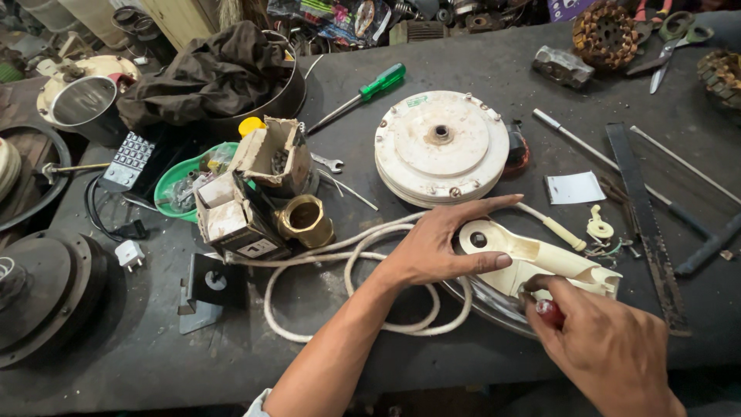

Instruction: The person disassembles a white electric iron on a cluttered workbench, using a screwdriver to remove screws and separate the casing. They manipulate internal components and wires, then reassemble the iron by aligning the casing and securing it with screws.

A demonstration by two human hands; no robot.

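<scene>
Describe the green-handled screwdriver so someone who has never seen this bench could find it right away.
Start at the big round white motor housing in the middle of the dark workbench. Just up and to its left lies the screwdriver, slanted, its tip toward the black pan. Its bright green handle sets it apart from the grey spanner and scissors.

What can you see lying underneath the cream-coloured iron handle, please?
Under the cream iron handle a shiny metal soleplate shows along its near edge. The left hand and right hand cover parts of it, so how the two join is hidden.
</scene>
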